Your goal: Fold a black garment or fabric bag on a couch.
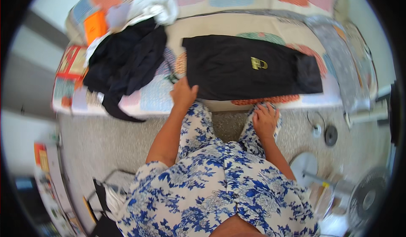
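Observation:
A black cloth garment with a yellow printed mark [228, 69] lies folded flat in a long shape on the patchwork-patterned sofa cover [155, 102]. My left hand [185, 92] is at its lower left corner, touching the edge; whether the fingers pinch the cloth is not clear. My right hand [266, 118] rests on my right knee, fingers a little apart, holding nothing. Left of the folded garment lies a crumpled heap of black clothing [127, 56], with white cloth [155, 7] behind it.
An orange box [95, 26] and a red and beige box [72, 62] sit at the sofa's left end. Grey cloth [333, 53] hangs over the right end. A standing fan [368, 199] and a black disc [330, 135] are on the right. A folding chair [104, 192] stands behind left.

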Action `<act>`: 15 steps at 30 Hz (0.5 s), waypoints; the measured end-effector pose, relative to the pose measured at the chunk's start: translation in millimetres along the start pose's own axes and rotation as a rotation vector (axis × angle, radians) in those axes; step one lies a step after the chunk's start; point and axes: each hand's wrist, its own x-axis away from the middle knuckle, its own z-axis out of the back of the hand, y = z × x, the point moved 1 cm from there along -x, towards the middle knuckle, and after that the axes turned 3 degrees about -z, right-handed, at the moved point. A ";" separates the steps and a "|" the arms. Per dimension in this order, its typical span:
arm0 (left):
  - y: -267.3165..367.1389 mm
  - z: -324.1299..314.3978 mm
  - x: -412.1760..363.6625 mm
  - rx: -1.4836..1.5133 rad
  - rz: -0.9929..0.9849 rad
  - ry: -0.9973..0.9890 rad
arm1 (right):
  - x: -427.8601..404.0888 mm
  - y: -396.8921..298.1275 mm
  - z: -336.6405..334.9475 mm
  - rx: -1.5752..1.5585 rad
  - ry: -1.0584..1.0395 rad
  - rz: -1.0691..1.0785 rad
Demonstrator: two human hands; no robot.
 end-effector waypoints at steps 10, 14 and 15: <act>-23.1 -13.6 -41.9 0.038 0.120 -0.010 | 4.1 -0.8 0.1 -0.060 -0.052 -0.035; -46.3 -20.1 -56.2 0.313 0.198 -0.042 | 4.9 -5.7 4.2 -0.065 -0.051 -0.037; -39.7 -12.8 -55.7 0.514 0.206 -0.098 | 4.3 -5.5 4.8 -0.066 -0.046 -0.038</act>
